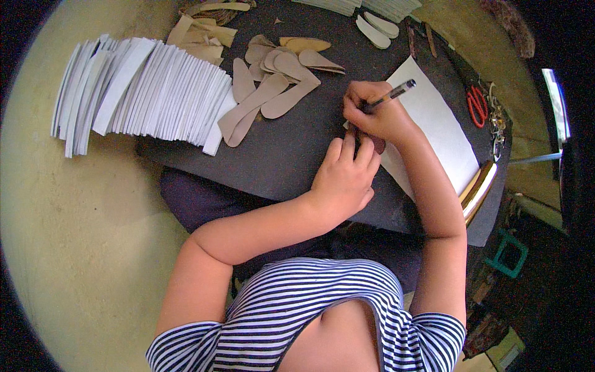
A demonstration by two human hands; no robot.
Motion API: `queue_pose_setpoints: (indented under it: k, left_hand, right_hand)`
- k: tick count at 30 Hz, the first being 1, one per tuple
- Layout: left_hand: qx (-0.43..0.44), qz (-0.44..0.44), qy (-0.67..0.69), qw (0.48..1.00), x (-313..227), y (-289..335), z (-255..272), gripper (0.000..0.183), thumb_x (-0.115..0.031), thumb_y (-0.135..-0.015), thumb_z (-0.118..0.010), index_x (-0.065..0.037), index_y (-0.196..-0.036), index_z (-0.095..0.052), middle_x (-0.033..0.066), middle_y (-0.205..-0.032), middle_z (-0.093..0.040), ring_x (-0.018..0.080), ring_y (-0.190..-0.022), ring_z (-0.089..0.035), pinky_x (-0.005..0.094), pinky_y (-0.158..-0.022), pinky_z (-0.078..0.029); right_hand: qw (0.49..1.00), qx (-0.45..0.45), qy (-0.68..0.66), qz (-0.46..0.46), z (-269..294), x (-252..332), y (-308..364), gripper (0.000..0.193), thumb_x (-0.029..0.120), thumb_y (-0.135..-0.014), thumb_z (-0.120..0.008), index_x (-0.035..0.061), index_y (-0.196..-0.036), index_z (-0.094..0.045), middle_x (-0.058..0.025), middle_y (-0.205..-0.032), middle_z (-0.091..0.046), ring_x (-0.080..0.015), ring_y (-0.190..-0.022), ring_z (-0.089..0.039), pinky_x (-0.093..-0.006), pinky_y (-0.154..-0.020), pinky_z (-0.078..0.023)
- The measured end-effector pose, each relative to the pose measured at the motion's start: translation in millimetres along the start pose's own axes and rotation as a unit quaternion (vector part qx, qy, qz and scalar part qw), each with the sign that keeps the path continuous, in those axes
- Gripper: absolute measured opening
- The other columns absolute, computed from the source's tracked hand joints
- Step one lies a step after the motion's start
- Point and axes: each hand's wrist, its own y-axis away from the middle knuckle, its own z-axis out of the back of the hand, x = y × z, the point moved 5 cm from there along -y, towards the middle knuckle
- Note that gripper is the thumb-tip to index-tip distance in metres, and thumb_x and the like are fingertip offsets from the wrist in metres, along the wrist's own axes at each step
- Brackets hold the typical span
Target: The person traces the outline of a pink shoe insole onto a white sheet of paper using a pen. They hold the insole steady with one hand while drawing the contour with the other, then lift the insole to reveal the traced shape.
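Note:
My right hand [372,111] is closed around a pen [400,90], whose upper end slants up to the right. Its writing tip is hidden behind the fingers. Just below it, my left hand [347,177] rests on the dark table with its fingers spread and bent downward. A small dark brown piece [379,146] shows at its fingertips; most of it is covered, so its kind cannot be told. Under my right forearm lies a large white sheet [437,124]. Beyond the hands, several beige insole-shaped pieces [291,84] are piled loosely.
Rows of white strips [161,93] stand packed at the left of the dark table [260,167]. Tan scraps [201,37] and two pale insole shapes [377,30] lie at the back. Red-handled scissors [476,106] and a shiny gold roll [478,192] are on the right.

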Motion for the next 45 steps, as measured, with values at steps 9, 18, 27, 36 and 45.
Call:
queue_pose_setpoints:
  k: [9, 18, 27, 36, 45]
  left_hand:
    - [0.005, -0.008, -0.001, 1.000, 2.4, 0.6, 2.1, 0.058, -0.033, -0.066, -0.074, -0.002, -0.113, -0.058, 0.0158, -0.111, -0.052, 0.0332, -0.105, -0.052, 0.0430, -0.090, -0.040]
    - [-0.018, -0.009, -0.009, 1.000, 4.8, 0.7, 0.7, 0.057, -0.031, -0.067, -0.072, -0.002, -0.114, -0.059, 0.0177, -0.117, -0.054, 0.0349, -0.113, -0.051, 0.0431, -0.091, -0.041]
    - [-0.034, -0.015, 0.009, 0.999, 10.7, 4.0, 0.9, 0.050, -0.026, -0.069, -0.067, -0.001, -0.112, -0.060, 0.0170, -0.117, -0.055, 0.0325, -0.115, -0.051, 0.0429, -0.092, -0.041]
    - [-0.018, -0.034, -0.016, 0.999, 7.8, 3.2, -0.3, 0.050, -0.028, -0.073, -0.066, -0.001, -0.114, -0.060, 0.0156, -0.121, -0.055, 0.0327, -0.116, -0.051, 0.0425, -0.093, -0.041]
    - [-0.040, -0.022, 0.001, 0.999, 3.6, 3.3, -3.8, 0.048, -0.036, -0.077, -0.066, -0.005, -0.113, -0.062, 0.0152, -0.119, -0.056, 0.0344, -0.114, -0.051, 0.0453, -0.092, -0.041]
  right_hand:
    - [0.999, -0.010, 0.035, 0.004, 8.2, 5.3, 9.2, 0.022, 0.008, -0.080, -0.064, -0.0001, -0.067, -0.048, -0.0108, -0.061, -0.053, -0.0200, -0.054, -0.051, -0.0331, -0.051, -0.041]
    - [0.998, -0.035, 0.002, -0.043, 14.3, 1.3, 23.0, 0.018, 0.006, -0.077, -0.063, 0.0000, -0.067, -0.049, -0.0103, -0.061, -0.053, -0.0195, -0.053, -0.050, -0.0333, -0.051, -0.040]
    - [0.994, -0.025, -0.074, -0.075, 17.7, -4.1, 33.3, 0.018, 0.003, -0.077, -0.062, -0.0003, -0.065, -0.048, -0.0085, -0.059, -0.052, -0.0148, -0.055, -0.051, -0.0335, -0.052, -0.041]
    - [0.998, -0.022, -0.023, -0.055, 26.0, -10.2, 43.2, 0.018, 0.001, -0.078, -0.061, -0.0007, -0.065, -0.048, -0.0071, -0.061, -0.056, -0.0141, -0.055, -0.050, -0.0304, -0.052, -0.041]
    - [0.998, -0.044, 0.001, -0.035, 27.3, -12.4, 46.4, 0.018, 0.003, -0.077, -0.063, -0.0017, -0.066, -0.048, -0.0089, -0.060, -0.053, -0.0168, -0.053, -0.048, -0.0322, -0.051, -0.040]
